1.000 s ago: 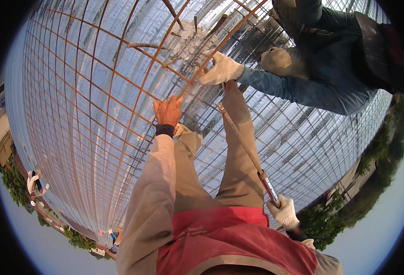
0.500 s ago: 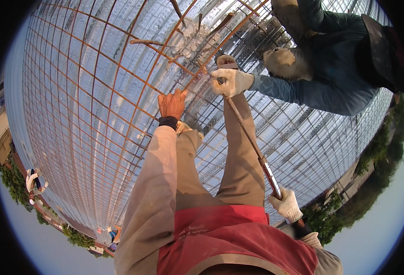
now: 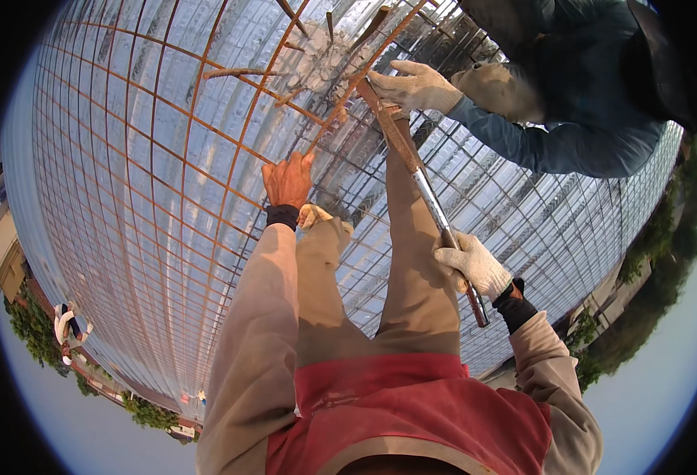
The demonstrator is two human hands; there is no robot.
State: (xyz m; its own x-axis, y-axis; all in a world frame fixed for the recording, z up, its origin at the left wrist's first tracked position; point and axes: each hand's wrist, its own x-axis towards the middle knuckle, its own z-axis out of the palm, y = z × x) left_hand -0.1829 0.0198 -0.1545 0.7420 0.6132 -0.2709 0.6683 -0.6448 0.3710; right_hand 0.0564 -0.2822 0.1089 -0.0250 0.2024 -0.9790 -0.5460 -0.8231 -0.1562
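My left hand (image 3: 287,182), bare with a dark wristband, is closed around a rusty rebar rod (image 3: 334,113) of the mesh. In my white-gloved right hand (image 3: 475,263) is a long metal bar (image 3: 431,198), gripped near its lower end. The bar is shiny along the handle and rusty toward its far end, which meets the rebar close to a co-worker's gloved hand (image 3: 416,85). That hand's fingers are stretched out beside the bar tip. Around the far end, thicker bent bars (image 3: 242,72) stick up from broken concrete (image 3: 325,67).
Rusty rebar mesh (image 3: 151,150) spreads over shiny corrugated metal decking (image 3: 87,182) beneath my feet. A co-worker in a blue sleeve (image 3: 522,142) crouches at the upper right. Another person (image 3: 71,328) is far off at left. Trees (image 3: 36,324) stand beyond the deck edge.
My right hand has moved up and left along with the bar, whose far end has risen to the rebar. The co-worker's hand has opened and shifted upward. My left hand stays on the rod.
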